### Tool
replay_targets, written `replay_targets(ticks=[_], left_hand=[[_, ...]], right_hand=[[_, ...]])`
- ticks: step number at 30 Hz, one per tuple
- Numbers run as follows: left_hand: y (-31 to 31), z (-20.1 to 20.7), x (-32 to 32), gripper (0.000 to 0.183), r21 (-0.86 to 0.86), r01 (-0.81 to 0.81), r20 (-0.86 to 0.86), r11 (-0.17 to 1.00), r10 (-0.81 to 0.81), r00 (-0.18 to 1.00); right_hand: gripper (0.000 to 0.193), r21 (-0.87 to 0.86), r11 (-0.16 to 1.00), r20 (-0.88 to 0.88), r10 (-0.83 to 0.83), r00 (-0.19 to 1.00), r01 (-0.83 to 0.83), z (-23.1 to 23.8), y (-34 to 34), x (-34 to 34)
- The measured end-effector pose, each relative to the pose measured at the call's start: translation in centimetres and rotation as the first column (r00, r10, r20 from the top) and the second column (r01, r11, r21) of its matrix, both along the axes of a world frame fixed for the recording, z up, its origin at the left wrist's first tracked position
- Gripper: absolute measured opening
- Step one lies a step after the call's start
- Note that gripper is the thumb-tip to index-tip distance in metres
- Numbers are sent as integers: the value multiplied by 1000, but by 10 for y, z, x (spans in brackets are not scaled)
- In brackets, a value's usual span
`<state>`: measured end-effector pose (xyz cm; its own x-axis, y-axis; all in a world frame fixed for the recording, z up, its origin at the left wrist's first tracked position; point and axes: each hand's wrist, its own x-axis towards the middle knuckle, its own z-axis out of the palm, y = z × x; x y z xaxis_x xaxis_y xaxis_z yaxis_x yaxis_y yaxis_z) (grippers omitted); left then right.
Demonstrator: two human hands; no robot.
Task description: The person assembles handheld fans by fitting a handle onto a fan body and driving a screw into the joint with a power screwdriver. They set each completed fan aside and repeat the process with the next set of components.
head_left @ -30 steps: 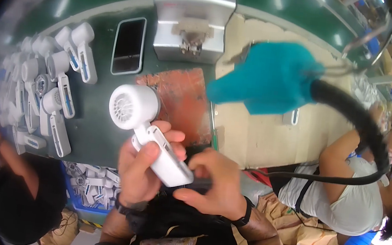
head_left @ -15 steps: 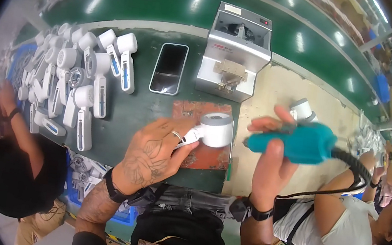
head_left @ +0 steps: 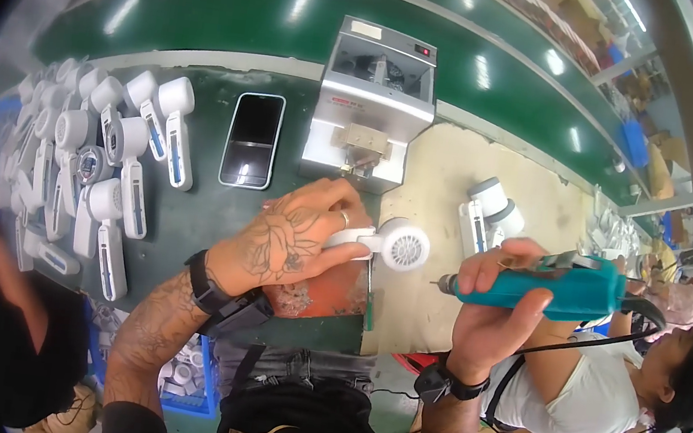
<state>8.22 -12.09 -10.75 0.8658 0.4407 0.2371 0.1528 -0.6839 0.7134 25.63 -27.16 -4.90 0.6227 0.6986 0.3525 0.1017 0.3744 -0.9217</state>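
Note:
My left hand [head_left: 288,231] is closed round the handle of a white handheld fan [head_left: 405,245]. The fan's round head points right, its slotted grille turned upward, above the edge of a worn orange mat [head_left: 321,296]. To the right, my right hand [head_left: 479,324] grips a teal electric screwdriver [head_left: 558,288] lying nearly level. Its thin bit points left toward the fan head, with a gap between them. A black cord leaves the tool's rear end.
Many white fans [head_left: 71,135] cover the bench at left. A phone [head_left: 252,140] and a silver screw-feeding machine [head_left: 369,115] stand behind my left hand. More fans [head_left: 489,201] lie at right. A green-handled screwdriver [head_left: 369,306] borders the mat. People sit at both sides.
The fan has been turned over in my left hand, so its grille now shows instead of the grey-rimmed side. My view has shifted right. The electric screwdriver remains in my right hand.

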Motion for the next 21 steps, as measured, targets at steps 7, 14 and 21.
replay_targets(ticks=[7,14,21], left_hand=[[4,-5,-12,37,153,-46,83,987,33,996],[5,-21,-16,39,151,-66,125,986,47,991],[3,-21,-16,40,173,-76,129,982,54,990]], right_hand=[[65,113,981,59,151,987,-157,3,95,-16],[49,52,975,188,204,961,-217,-12,150,-33],[43,-45,972,93,236,967,-233,-16,143,-39]])
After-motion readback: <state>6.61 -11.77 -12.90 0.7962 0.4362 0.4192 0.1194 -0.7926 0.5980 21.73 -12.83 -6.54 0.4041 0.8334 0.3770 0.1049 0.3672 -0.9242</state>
